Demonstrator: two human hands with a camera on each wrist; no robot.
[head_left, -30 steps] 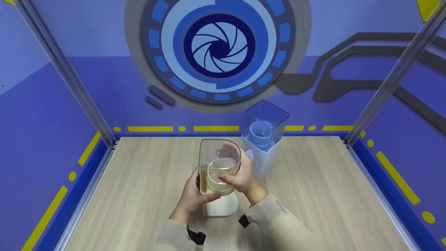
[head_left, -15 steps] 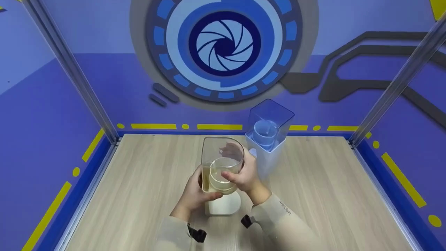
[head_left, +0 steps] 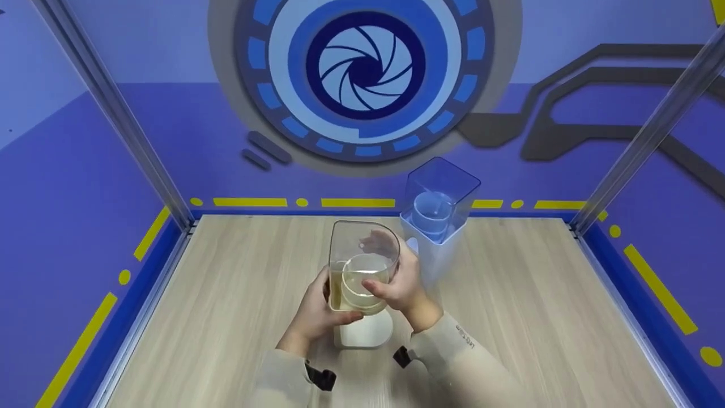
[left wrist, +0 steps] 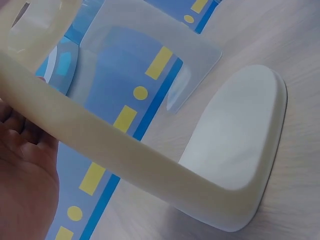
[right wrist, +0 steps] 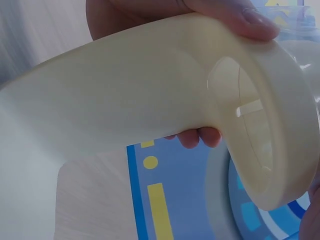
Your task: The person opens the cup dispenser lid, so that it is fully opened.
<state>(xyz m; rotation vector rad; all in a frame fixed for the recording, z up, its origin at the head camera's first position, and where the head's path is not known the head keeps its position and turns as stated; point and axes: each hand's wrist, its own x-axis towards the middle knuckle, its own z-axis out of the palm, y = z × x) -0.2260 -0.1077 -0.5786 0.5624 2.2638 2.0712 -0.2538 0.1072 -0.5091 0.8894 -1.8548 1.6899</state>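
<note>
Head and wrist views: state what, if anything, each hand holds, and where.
The left hand grips the cream stand by its neck, near the top; the right hand holds the clear container by its rounded side.

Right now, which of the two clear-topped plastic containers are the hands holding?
The cream plastic container with the curved clear top; the pale-blue, square-topped container stands farther back.

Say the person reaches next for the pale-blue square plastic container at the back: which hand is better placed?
Probably the right hand: it lies nearer the pale-blue container. Yet both it and the left hand hold the cream, clear-topped plastic stand.
</note>
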